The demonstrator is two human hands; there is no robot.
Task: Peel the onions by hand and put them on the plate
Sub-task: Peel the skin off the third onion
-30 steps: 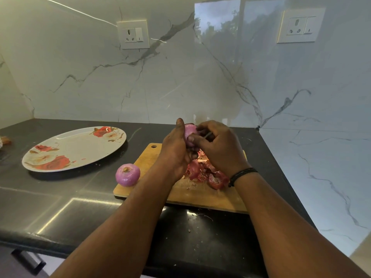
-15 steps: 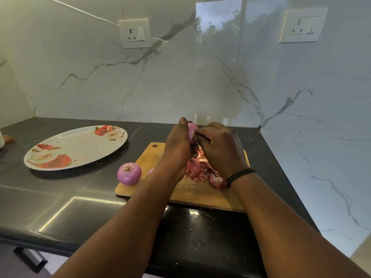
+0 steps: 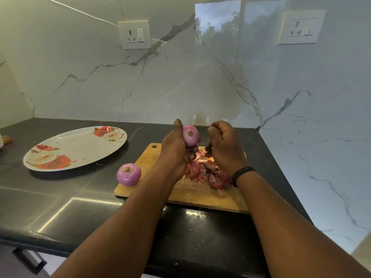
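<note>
Peeling nearly done: left hand (image 3: pixel 174 151) held red onion (image 3: pixel 190 135), right hand (image 3: pixel 224 147) fisted w/ skin probably; next, plate (image 3: pixel 60 141).

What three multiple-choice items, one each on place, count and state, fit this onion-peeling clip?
1. Where is the loose purple onion?
A. On the plate
B. At the wooden cutting board's left edge
C. Behind the plate

2. How many onions lie on the white floral plate?
A. None
B. One
C. Two

3. What does the left hand hold?
A. A knife
B. Nothing
C. A peeled purple onion

Answers: B, it rests at the board's left edge; A, the plate carries only its printed flowers; C, its grip wraps the onion while the right hand is apart.
</note>
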